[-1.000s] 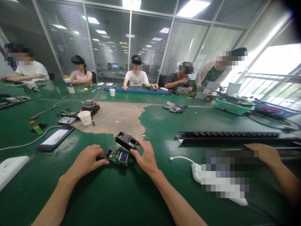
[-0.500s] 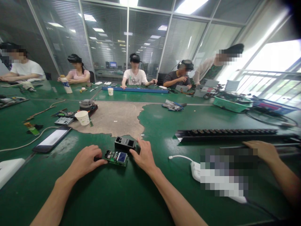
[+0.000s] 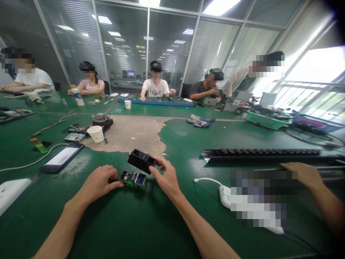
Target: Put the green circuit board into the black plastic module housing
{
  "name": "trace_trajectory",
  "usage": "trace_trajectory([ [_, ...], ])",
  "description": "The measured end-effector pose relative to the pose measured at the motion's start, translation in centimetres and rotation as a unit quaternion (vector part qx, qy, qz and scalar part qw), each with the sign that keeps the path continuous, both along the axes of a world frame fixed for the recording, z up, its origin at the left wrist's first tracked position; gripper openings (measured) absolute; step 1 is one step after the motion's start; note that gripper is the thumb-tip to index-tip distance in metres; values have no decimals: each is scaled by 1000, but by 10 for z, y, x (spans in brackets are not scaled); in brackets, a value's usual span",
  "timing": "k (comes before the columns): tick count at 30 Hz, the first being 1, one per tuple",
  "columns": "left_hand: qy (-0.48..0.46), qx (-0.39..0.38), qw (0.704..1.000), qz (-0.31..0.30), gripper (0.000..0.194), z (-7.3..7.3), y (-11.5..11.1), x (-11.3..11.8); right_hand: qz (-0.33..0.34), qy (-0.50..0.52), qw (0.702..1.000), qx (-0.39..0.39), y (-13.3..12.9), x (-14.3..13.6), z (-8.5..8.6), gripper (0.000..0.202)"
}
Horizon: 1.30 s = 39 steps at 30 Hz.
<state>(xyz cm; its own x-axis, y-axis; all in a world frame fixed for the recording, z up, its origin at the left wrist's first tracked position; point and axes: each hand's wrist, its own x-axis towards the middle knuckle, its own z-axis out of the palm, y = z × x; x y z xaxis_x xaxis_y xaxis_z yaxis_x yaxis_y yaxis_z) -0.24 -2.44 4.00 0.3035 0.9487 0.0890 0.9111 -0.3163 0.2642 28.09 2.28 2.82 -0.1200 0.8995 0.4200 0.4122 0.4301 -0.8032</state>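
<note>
My right hand [image 3: 167, 178] pinches the right end of a black plastic housing [image 3: 140, 160] with cut-out windows. It is raised and tilted above the table, just behind a small green circuit board [image 3: 132, 182]. That board lies on the green tabletop with its dark display screen at the right. At the board's left end, my left hand [image 3: 101, 180] has curled fingers, and its thumb and fingertips grip the edge. The fingers' undersides are hidden.
On the left are a phone [image 3: 62, 157], a paper cup [image 3: 96, 134] and loose parts. A black slotted rail [image 3: 258, 155] lies to the right, beyond a white power strip [image 3: 229, 196]. A co-worker's hand [image 3: 304, 174] reaches in there. Other people sit across the table.
My right hand has lifted the black housing off the table and tilted it. The left hand and the circuit board have stayed in place.
</note>
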Motion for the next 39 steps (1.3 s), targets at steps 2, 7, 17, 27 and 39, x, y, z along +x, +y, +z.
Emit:
trace_trajectory([
  [2,-1,2,1000,-1,40,1,-1,0,32,11,999,10,-6,-1,6,36],
  [7,-2,6,1000,-5,41,-2,-1,-3,85,-8,996,41,-17,-5,7,38],
  [17,5,6,1000,3,44,1,-3,-3,113,-44,990,68,-22,-4,11,36],
  [27,17,-3,1000,10,50,-2,-2,-5,156,-149,975,61,-23,-3,7,39],
  [39,18,-10,1000,10,49,-4,-1,-5,165,-201,963,71,-21,-2,5,46],
])
